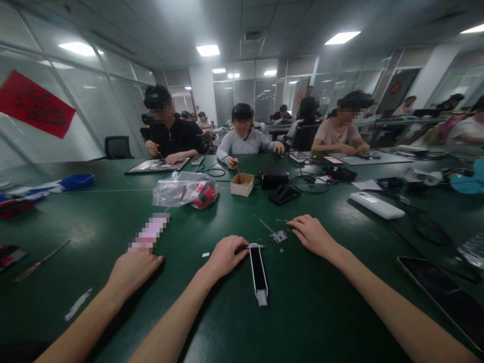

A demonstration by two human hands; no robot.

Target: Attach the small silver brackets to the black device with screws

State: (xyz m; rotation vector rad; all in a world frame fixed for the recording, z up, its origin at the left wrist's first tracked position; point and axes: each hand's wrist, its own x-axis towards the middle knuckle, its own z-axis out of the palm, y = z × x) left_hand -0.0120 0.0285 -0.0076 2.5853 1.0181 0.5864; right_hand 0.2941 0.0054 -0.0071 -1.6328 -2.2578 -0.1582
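One slim gadget (258, 269) lies well short of the surface's (325, 302) far edge; the left hand (227, 255) curls round a dark tool (241, 248) there. The right hand (313, 235), half open, seemingly empty, nears a metal plate (280, 236). Small-part handling looks underway, needing a fine pinch next.

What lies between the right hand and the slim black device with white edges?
In the head view, a small metallic plate and a tiny ring.
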